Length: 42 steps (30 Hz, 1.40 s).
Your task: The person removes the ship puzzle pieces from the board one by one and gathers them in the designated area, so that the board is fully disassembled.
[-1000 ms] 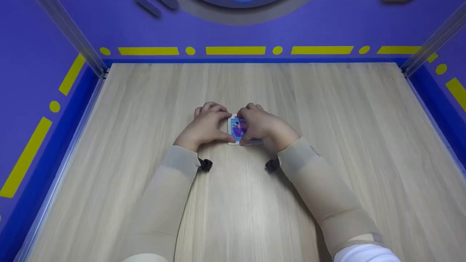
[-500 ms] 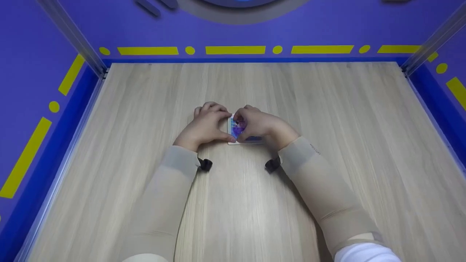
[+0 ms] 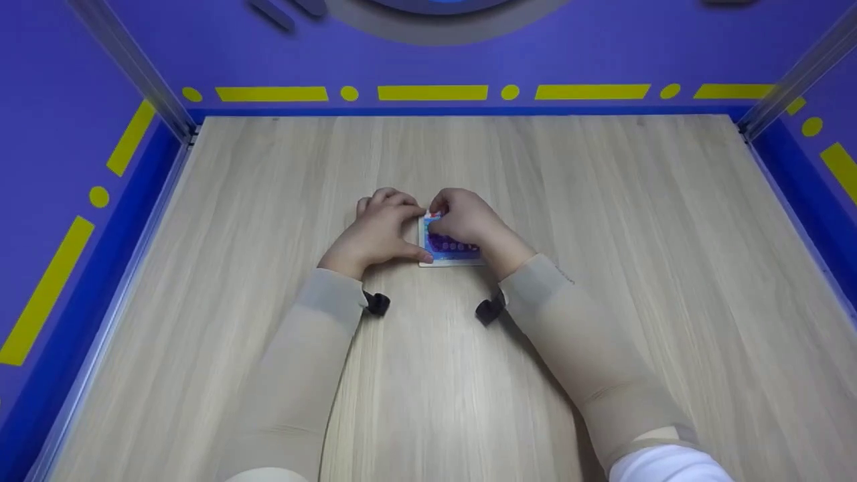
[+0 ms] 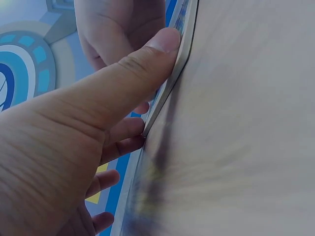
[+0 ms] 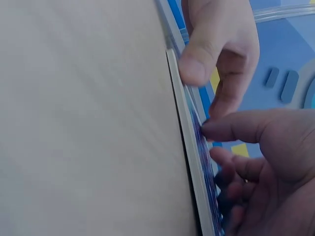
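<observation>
A small flat picture board (image 3: 458,256) with a pale rim and a blue and purple picture lies at the table's middle. My left hand (image 3: 378,231) holds its left end, thumb at the near corner and forefinger at the far corner. In the left wrist view that thumb lies along the board's pale edge (image 4: 184,51). My right hand (image 3: 472,217) arches over the board's far right part and hides much of the picture. Its thumb tip touches the picture in the right wrist view, with a gap between thumb (image 5: 231,127) and loosely bent fingers.
The wood-grain table (image 3: 428,375) stretches around the board on all sides. Blue panels with yellow marks (image 3: 432,92) wall it in at the back, left and right. A black wrist camera (image 3: 377,304) sits below the left hand, another (image 3: 490,309) below the right.
My right hand has slid left over the board, then turned, its thumb moving from the near edge up toward the far left part. More of the picture's near side shows. My left hand stays put.
</observation>
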Motion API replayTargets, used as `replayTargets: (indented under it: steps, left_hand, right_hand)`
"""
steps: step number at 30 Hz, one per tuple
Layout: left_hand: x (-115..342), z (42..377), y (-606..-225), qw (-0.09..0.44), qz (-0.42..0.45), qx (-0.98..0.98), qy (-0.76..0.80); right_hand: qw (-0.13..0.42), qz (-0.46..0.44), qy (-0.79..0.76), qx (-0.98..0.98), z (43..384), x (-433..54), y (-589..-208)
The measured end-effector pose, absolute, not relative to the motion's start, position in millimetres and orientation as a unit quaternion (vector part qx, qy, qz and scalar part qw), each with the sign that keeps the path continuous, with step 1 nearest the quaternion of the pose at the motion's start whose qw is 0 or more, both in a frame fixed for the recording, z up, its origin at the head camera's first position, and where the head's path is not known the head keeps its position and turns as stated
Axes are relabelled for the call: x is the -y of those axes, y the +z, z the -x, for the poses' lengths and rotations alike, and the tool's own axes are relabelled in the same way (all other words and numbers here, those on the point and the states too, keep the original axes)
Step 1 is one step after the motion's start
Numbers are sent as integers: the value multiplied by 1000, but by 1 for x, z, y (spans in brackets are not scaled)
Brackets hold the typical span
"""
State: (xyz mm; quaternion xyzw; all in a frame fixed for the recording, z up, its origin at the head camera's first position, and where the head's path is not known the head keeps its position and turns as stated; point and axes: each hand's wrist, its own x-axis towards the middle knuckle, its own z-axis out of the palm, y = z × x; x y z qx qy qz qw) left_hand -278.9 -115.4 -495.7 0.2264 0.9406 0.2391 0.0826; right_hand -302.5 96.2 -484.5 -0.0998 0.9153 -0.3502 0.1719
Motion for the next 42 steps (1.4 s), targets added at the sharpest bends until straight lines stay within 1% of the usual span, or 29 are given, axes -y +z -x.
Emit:
replayTargets:
  steps: [8, 16, 22, 28, 35, 42]
  left_hand:
    - [115, 279, -495, 78, -233, -939, 241]
    - [116, 280, -498, 78, -233, -938, 245]
    - [116, 280, -499, 84, -228, -938, 248]
    - [116, 281, -499, 86, -226, -938, 249]
    - [117, 281, -497, 84, -226, -939, 244]
    - [117, 281, -498, 86, -224, -940, 245]
  right_hand:
    - [151, 56, -324, -932, 297, -85, -485]
    - [125, 57, -286, -948, 295, -78, -491]
    - [117, 63, -295, -946, 293, -79, -492]
    - [122, 69, -316, -938, 293, -83, -491]
    - [139, 78, -365, -917, 298, -91, -491]
    - [160, 115, -386, -901, 300, -100, -490]
